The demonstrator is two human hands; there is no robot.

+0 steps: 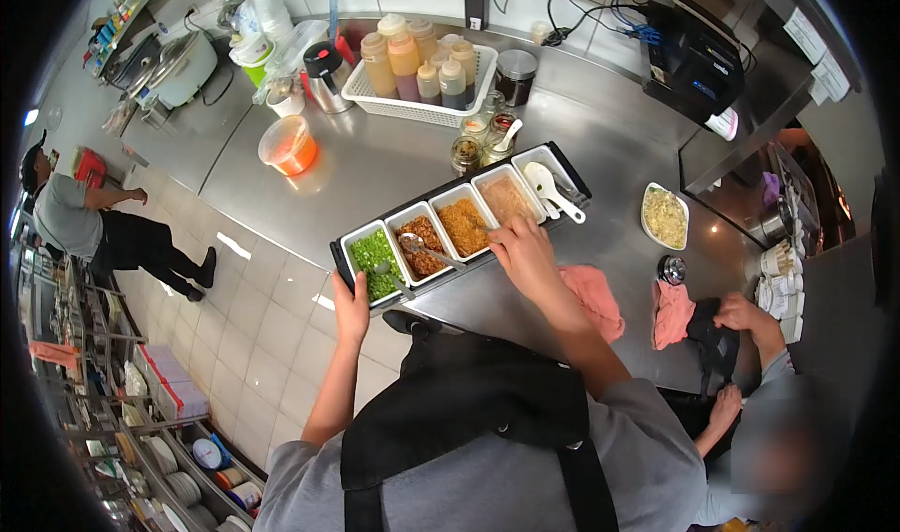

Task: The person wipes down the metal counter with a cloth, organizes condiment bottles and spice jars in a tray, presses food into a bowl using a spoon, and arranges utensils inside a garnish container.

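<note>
A black condiment tray (434,193) lies slanted across the steel counter's near edge. It holds several white containers: chopped green onion (373,254), reddish-brown bits (424,259) with a metal spoon (412,243), orange-brown crumbs (461,224), and a pale pinkish food (500,194). White plastic spoons (553,190) rest in the container at the right end. My left hand (351,309) grips the tray's left end, with part of the fingers hidden. Along the front side, my right hand (522,254) has its fingers bent over the rim near the crumbs and the pale food.
Behind the tray stand jars (466,154), a white basket (375,106) of squeeze bottles and a tub of orange liquid (289,146). To the right are a bowl of pale shredded food (665,216) and pink cloths (592,299). A co-worker's hand (741,314) touches black cloth; another person (84,204) stands left.
</note>
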